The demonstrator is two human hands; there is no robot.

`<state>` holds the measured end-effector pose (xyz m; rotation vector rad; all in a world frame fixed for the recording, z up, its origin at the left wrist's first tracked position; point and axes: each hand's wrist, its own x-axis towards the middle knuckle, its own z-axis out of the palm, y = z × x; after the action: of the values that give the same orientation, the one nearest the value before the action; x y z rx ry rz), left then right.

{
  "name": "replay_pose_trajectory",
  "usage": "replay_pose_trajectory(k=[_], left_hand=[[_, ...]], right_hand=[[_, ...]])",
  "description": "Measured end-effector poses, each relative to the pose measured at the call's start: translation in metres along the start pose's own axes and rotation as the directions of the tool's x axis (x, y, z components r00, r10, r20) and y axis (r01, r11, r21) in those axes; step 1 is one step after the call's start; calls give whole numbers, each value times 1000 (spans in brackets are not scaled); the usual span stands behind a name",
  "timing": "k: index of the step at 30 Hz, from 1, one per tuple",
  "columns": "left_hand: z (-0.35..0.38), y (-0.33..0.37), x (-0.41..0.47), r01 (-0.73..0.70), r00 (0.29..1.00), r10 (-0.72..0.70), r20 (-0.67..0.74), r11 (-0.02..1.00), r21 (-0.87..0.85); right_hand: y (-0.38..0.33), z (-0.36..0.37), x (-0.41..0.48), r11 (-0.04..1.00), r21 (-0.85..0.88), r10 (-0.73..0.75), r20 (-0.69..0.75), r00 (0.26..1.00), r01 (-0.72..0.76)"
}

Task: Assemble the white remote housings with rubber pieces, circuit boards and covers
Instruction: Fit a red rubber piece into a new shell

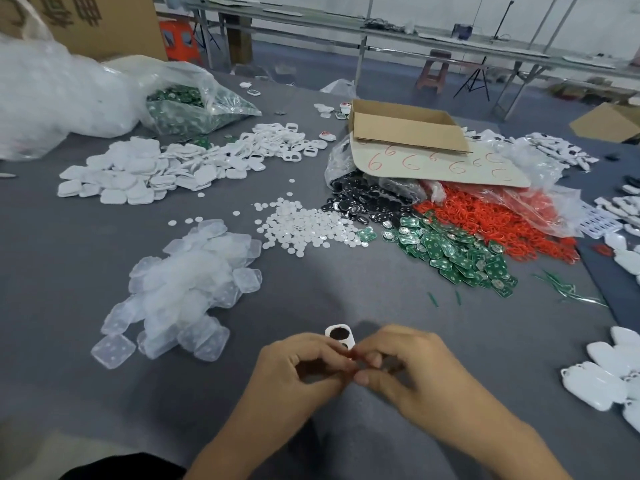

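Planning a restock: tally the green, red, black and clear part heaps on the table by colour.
Green: 2, the loose green boards and the bagged green boards
Red: 1, the red rings
Black: 1, the black pieces
Clear: 1, the clear pads
Total: 5

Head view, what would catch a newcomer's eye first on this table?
The bright red rubber rings spilling from a plastic bag at the right, with green circuit boards heaped beside them, stand out most against the grey table. Near the front, the left hand and right hand together pinch a white remote housing with a dark opening.
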<state>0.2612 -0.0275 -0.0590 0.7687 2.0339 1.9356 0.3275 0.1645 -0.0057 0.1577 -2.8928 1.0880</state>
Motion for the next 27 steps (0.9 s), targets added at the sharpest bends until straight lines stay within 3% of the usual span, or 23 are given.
replay_pose_trajectory(k=[2,6,10,12,17,27], left_hand=[[0,-9,-1,24,1000,-24,16,1000,0],[0,-19,1,112,993,-113,27,993,37],[1,-20,10,70,990,-3,-141,876,477],[4,-21,15,100,990,-28,-141,837,538],[6,-30,15,114,989,-38,-145,821,559],[6,-34,15,149,982,-63,-178,837,527]], right_hand=[[2,5,1,999,-49,-20,57,998,23],[15,9,5,995,32,90,29,995,-91],[23,11,27,996,-41,80,-86,993,-84],[23,14,41,990,-133,45,-67,997,-54],[29,16,60,985,-156,83,62,995,-73],[32,12,75,990,-119,99,157,983,-81]])
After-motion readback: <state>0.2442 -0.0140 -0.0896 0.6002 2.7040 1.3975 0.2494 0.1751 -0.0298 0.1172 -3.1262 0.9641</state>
